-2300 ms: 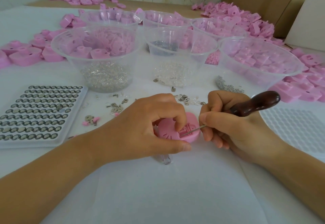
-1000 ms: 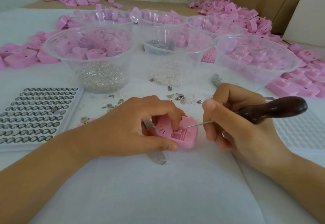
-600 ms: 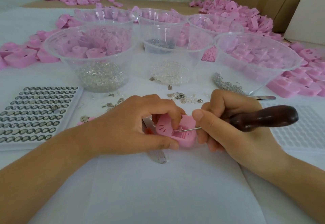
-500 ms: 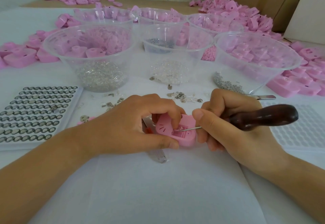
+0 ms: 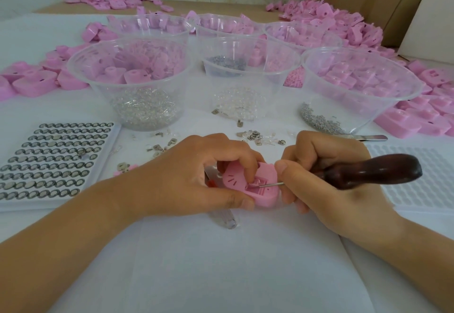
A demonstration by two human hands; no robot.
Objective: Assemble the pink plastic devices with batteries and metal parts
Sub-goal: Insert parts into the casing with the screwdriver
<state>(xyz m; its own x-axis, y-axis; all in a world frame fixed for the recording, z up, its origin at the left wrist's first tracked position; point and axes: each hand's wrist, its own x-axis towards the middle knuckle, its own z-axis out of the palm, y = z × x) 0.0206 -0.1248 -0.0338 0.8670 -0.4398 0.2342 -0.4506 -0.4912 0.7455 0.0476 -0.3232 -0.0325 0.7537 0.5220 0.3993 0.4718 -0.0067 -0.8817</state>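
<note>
Looking down from my head, I am thinking the thin metal tip (image 5: 269,185) of my poking tool (image 5: 368,171) could slip out of the little slot in the pink device (image 5: 266,197) if I am pushing too hard or at a slant. Then it could jab my left pointer finger, which is sitting right beside the slot, or knock loose the small part I am likely pushing in. The device could also wobble, as I cannot tell if it is lying flat on the white counter (image 5: 221,263). My left hand (image 5: 186,177) is gripping the device: its fingers (image 5: 249,165) are curling over the top and the thumb is pressing the near edge. My right hand (image 5: 326,190) is gripping the tool's dark handle, right next to the device's right side. The device is sitting between both hands.
</note>
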